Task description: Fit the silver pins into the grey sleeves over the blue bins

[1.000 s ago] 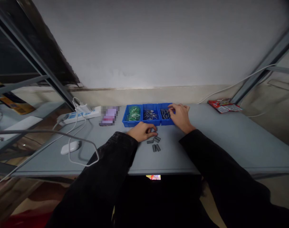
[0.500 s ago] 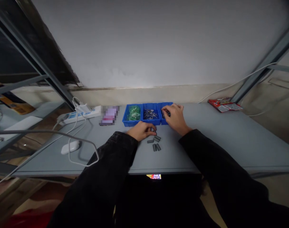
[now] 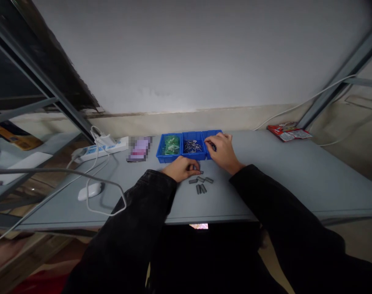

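I'm reaching my right hand (image 3: 223, 150) into the rightmost blue bin (image 3: 211, 133), fingers curled, grip unclear; left hand (image 3: 182, 168) resting loosely closed by grey sleeves (image 3: 201, 184). Next: careful pinch reqd.

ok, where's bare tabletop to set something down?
Free: table right of the right hand, up to the red packet; also the front edge between mouse and left sleeve. Crowded: bins, loose parts, left hand.

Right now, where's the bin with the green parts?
In the head view, the green-parts bin is the leftmost of three blue bins at the table's far edge, just beyond the left hand.
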The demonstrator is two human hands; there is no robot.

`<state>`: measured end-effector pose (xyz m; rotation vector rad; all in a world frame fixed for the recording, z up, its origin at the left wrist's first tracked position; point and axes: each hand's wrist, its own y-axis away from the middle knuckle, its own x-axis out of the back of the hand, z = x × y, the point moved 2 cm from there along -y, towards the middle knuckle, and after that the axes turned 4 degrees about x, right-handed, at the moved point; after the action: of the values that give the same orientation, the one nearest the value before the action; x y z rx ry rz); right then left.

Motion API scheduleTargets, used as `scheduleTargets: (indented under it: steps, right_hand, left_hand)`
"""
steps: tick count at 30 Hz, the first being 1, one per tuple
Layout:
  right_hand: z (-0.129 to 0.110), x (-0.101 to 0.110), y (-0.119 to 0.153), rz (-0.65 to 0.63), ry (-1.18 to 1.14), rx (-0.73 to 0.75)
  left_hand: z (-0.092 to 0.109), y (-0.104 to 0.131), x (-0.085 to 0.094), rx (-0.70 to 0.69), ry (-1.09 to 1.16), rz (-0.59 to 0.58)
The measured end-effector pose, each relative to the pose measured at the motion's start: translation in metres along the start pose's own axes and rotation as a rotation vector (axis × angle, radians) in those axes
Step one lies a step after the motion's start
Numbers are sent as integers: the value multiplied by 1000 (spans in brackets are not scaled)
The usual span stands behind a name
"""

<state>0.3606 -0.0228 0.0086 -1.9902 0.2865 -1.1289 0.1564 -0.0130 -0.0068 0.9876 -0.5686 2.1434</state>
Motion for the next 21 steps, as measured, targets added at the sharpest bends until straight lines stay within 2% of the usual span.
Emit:
scheduleTargets:
  steps: [4,11,15,21]
  right_hand:
    - [-8,3,0,-24,-48,76]
    - [-26,5,4,-121,-132,218]
    - [-27,1,7,-148,-157,259]
    - [-24,-4,9,-120,-172,273]
  left_hand:
    - [4,0,0,-22,7,31]
    - [12,3,8,-102,-16,223]
    - [13,5,11,-118,25,323]
    - [11,6,13,-142,46,436]
